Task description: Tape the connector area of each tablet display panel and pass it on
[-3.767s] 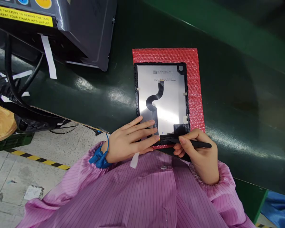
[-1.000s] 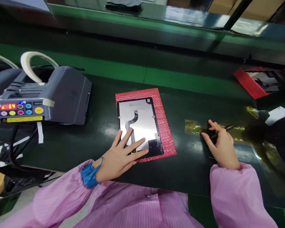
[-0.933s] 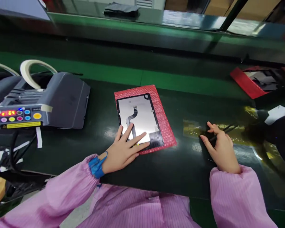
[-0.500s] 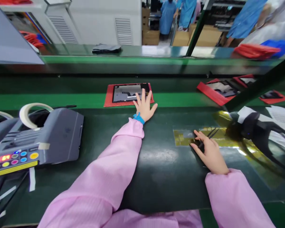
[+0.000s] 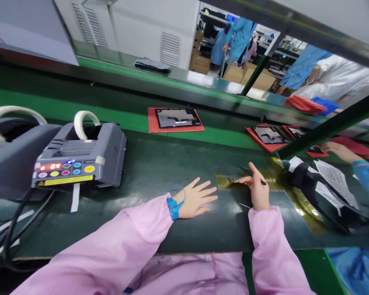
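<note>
My left hand [image 5: 197, 199] is spread, palm down, over the dark green bench, with nothing in it and a blue wrist strap [image 5: 174, 208] at the cuff. Black tweezers [image 5: 263, 183] are in my right hand [image 5: 257, 189], partly hidden by the fingers, with the index finger stretched out. Under that hand's fingertips lies a strip of yellow film [image 5: 224, 180] on the bench. Beyond both hands, a flat dark-framed panel [image 5: 178, 118] rests on a red bubble-wrap sheet [image 5: 153, 123] on the green strip.
Grey tape dispensers [image 5: 109, 155] stand at the left, with cables in front. To the right are more panels [image 5: 269, 135] on red sheets, a black strapped device [image 5: 304, 180], and printed paper [image 5: 336, 180]. A green post slants across there; another person's hand [image 5: 341, 150] reaches in.
My left hand has drawn back from the panel on the red sheet to the near part of the bench. My right hand has turned, its index finger now pointing up. The view has shifted and tilted.
</note>
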`<state>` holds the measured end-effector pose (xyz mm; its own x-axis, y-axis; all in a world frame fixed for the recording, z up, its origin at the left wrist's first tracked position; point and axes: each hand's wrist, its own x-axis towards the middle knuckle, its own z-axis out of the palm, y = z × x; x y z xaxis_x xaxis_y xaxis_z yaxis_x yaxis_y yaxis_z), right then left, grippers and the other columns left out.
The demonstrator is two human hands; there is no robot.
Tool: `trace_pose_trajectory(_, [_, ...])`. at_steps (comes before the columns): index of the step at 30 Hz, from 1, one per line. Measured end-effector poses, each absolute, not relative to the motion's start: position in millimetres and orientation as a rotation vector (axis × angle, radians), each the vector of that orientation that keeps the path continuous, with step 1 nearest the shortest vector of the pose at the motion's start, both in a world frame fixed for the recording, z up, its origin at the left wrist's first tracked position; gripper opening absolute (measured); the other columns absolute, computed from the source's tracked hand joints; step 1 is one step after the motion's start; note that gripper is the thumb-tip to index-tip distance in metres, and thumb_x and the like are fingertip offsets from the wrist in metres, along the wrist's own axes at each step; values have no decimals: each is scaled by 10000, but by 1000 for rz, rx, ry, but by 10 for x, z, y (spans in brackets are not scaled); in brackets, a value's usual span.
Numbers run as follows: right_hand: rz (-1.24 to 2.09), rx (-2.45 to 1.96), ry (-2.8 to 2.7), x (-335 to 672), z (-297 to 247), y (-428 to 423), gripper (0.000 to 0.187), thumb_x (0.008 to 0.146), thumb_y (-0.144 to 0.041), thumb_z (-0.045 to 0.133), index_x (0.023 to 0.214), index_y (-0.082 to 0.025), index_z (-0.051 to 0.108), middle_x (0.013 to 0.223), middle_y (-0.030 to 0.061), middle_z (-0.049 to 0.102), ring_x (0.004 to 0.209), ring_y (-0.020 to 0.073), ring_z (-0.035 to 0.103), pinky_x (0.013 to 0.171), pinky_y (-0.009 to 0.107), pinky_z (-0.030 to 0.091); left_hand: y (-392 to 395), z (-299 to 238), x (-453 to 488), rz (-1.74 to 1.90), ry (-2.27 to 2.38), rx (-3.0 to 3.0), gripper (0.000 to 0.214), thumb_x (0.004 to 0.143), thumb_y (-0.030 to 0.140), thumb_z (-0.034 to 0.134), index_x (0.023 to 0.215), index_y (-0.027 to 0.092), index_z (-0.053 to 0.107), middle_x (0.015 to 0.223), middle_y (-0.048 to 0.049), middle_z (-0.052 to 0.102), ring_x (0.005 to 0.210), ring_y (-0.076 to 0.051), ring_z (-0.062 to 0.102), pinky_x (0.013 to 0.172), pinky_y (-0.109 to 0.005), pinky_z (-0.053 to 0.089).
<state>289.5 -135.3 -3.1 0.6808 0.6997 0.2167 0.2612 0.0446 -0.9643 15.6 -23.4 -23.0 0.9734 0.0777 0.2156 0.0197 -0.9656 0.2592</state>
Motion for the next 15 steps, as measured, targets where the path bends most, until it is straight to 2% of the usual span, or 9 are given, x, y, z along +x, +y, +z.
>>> trace_pose_trajectory(2, [472, -1391, -717, 2947, -40, -1353, 829, 925, -765, 544, 1498, -167, 565, 564, -45, 647, 558, 165, 631, 665, 315, 528, -231, -220, 167, 329, 106, 2869, 494, 1068, 464, 483, 1519, 273, 547, 1642, -43, 485, 1564, -308, 376, 1289, -592, 231])
trace_pose_trajectory(3, [505, -1347, -676, 2969, -54, -1349, 852, 902, -795, 549, 1491, -179, 575, 588, -39, 657, 563, 157, 633, 654, 304, 529, -228, -211, 177, 331, 126, 2873, 494, 1068, 469, 481, 1514, 267, 552, 1643, -47, 484, 1564, -310, 375, 1287, -584, 240])
trace_pose_trajectory(7, [589, -1322, -587, 3001, -96, -1310, 862, 847, -863, 546, 1384, -199, 663, 866, 79, 791, 744, 177, 734, 681, 303, 568, -225, -184, 197, 323, 158, 2884, 511, 1067, 505, 486, 1515, 270, 550, 1644, -50, 484, 1576, -305, 354, 1287, -550, 256])
trace_pose_trajectory(10, [602, -1327, -568, 2977, -70, -1295, 834, 826, -878, 552, 1279, -195, 705, 914, 104, 801, 817, 199, 759, 740, 331, 599, -200, -168, 191, 295, 157, 2888, 532, 1069, 515, 479, 1541, 272, 517, 1657, -54, 463, 1583, -310, 336, 1286, -561, 247])
trace_pose_trajectory(13, [566, -1433, -644, 2926, -22, -1313, 690, 838, -818, 615, 1092, -191, 748, 792, 63, 767, 704, 180, 720, 673, 319, 586, -152, -140, 198, 290, 106, 2897, 532, 1083, 499, 450, 1568, 282, 481, 1663, -46, 457, 1586, -310, 329, 1281, -563, 253])
trace_pose_trajectory(15, [550, -1523, -714, 2874, 7, -1326, 536, 862, -712, 688, 941, -187, 756, 609, -1, 666, 539, 136, 611, 565, 277, 525, -139, -111, 226, 304, 123, 2905, 531, 1081, 494, 458, 1570, 289, 482, 1654, -41, 473, 1582, -316, 333, 1272, -545, 274])
